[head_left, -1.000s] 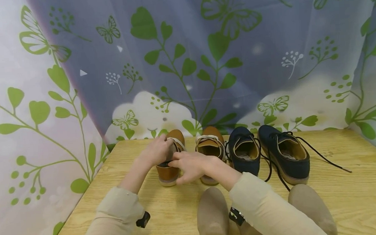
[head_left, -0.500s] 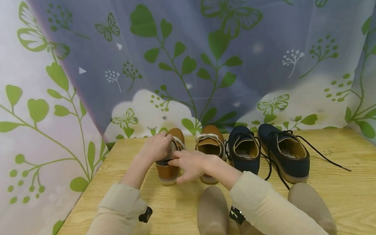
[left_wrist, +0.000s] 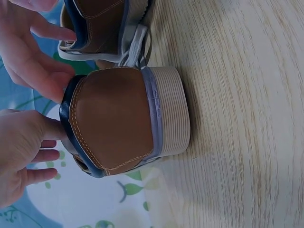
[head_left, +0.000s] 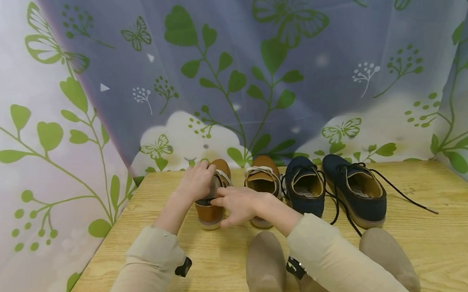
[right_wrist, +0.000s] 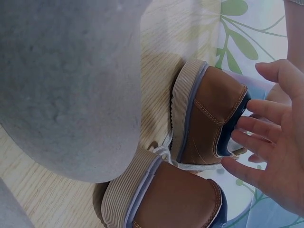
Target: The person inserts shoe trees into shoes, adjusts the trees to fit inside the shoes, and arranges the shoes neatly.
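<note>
A brown leather shoe (head_left: 209, 216) stands at the left of the row, heel toward me. My left hand (head_left: 196, 182) is over its opening with bent fingers and holds a smooth grey piece (head_left: 213, 191) that is partly inside; its kind is unclear. My right hand (head_left: 240, 202) reaches in from the right. In the left wrist view its fingertips (left_wrist: 56, 92) touch the dark collar at the heel. The right wrist view shows the right fingers straight and spread beside the opening. Right of this shoe stands its brown mate (head_left: 260, 173) with white laces.
Two navy shoes (head_left: 304, 182) with long black laces, one lace trailing right, stand farther right on the wooden surface (head_left: 438, 241). Several beige shoes (head_left: 264, 264) are in front, partly under the right forearm. A patterned cloth (head_left: 231, 76) hangs behind.
The left hand has shifted slightly at the shoe's opening. The right hand keeps its place by the heel. The shoes stay where they were.
</note>
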Tool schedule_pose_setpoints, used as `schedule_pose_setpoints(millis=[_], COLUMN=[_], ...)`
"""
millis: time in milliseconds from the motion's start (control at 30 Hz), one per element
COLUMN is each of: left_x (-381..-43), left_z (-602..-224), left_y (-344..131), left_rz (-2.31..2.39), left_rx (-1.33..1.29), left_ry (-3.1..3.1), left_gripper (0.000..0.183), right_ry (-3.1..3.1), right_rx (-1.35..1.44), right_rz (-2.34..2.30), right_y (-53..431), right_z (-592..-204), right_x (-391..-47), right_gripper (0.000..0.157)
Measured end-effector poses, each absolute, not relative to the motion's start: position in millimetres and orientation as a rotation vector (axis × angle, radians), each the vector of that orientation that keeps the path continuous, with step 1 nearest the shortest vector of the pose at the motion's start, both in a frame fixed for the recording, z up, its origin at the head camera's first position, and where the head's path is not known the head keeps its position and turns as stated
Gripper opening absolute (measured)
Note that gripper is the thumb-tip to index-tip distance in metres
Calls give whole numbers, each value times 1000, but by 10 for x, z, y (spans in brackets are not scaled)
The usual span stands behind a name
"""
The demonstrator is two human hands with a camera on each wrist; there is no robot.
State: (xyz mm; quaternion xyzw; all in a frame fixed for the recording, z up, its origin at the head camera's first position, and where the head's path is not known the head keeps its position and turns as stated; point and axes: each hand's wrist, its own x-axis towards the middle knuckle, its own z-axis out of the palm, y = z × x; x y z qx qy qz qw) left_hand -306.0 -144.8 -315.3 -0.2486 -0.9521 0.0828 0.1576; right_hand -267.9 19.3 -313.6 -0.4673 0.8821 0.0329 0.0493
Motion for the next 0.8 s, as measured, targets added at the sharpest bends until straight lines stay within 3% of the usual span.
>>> schedule_pose_setpoints(millis=[800], left_x=[-3086], left_z=[-3197], left_y=[-1431], left_rz=[264], left_rx=[-703], left_ry=[-2749], left_gripper=[29], right_ry=[2692], right_rx=[-1430], right_rz=[105], right_y=[192], right_z=[-3126], right_x=[-2659], right_gripper=[62])
